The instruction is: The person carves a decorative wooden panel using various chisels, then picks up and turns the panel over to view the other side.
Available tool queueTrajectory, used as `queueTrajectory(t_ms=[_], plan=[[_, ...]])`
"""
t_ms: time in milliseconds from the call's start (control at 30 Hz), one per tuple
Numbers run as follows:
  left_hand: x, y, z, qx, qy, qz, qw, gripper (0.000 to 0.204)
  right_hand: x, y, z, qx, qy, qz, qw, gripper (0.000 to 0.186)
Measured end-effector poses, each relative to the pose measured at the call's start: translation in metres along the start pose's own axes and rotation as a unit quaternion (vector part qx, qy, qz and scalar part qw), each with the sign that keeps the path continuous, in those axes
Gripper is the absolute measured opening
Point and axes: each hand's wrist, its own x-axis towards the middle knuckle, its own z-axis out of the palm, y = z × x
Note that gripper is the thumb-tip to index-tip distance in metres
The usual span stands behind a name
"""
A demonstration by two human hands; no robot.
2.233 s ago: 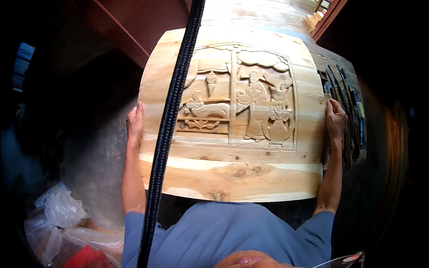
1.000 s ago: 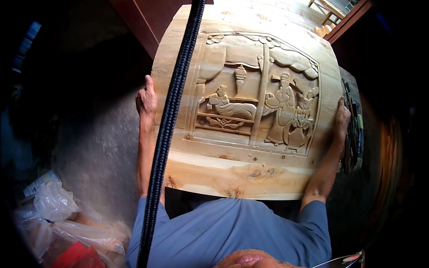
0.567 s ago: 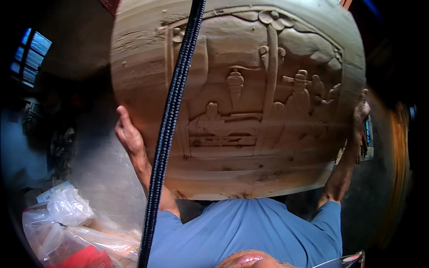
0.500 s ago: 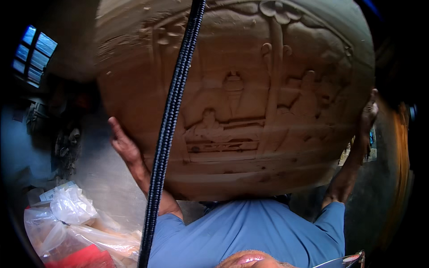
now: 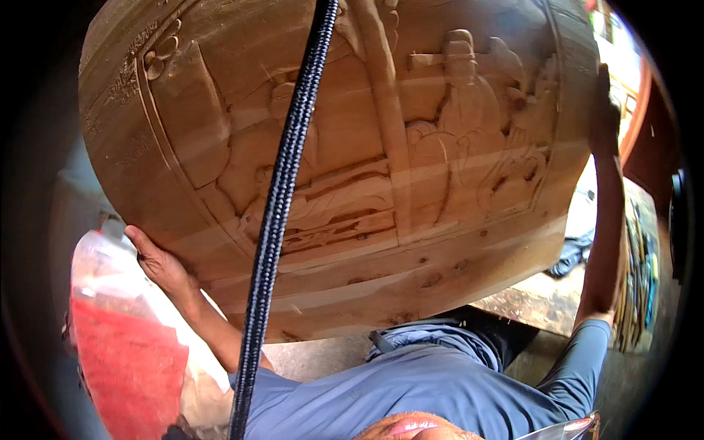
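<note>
A large carved wooden panel [image 5: 330, 297] fills most of the view, held up in front of my body and slightly tilted. Its relief shows a tree trunk, seated figures and a low piece of furniture within a raised border. My left hand [image 5: 163, 265] is closed on the panel's lower left edge, thumb showing and the other fingers partly hidden behind it. On the right edge, higher up, my right hand [image 5: 604, 121] grips the wood in shadow. A black braided cable [image 5: 293, 139] hangs across the view in front of the panel.
To the left stands a clear plastic bag with red material [image 5: 125, 352], close to my left forearm. At the right, a bench [image 5: 528, 297] carries a dark cloth [image 5: 573, 255]. Several slender carving tools [image 5: 636, 286] lie in a row beyond my right forearm.
My body has turned, bringing the bright bench and tools into view on the right, while the window has left it. The panel has tilted and shifted left, still in both hands.
</note>
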Motion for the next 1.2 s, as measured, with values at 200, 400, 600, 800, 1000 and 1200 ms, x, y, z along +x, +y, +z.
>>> queueTrajectory(t_ms=[200, 400, 600, 800, 1000, 1200], plan=[[-0.044, 0.046, -0.002, 0.004, 0.057, 0.076, 0.995, 0.079, 0.077, 0.007, 0.115, 0.180, -0.052, 0.057, 0.981, 0.090], [-0.047, 0.068, -0.058, 0.024, -0.009, 0.069, 0.997, 0.084, 0.035, 0.002, 0.119, 0.129, -0.062, -0.013, 0.990, 0.074], [-0.050, 0.076, -0.061, 0.021, -0.036, 0.079, 0.996, 0.057, 0.022, -0.015, 0.139, 0.153, -0.123, 0.110, 0.974, 0.080], [-0.048, 0.103, -0.062, 0.030, -0.048, 0.098, 0.994, 0.057, 0.017, -0.011, 0.149, 0.178, -0.107, 0.069, 0.976, 0.090], [-0.038, 0.100, -0.059, 0.023, -0.111, 0.092, 0.989, 0.077, 0.024, 0.000, 0.157, 0.158, -0.109, 0.067, 0.979, 0.092], [-0.053, 0.102, -0.050, 0.007, -0.113, 0.102, 0.988, 0.072, 0.019, -0.003, 0.151, 0.139, -0.131, 0.064, 0.979, 0.089]])
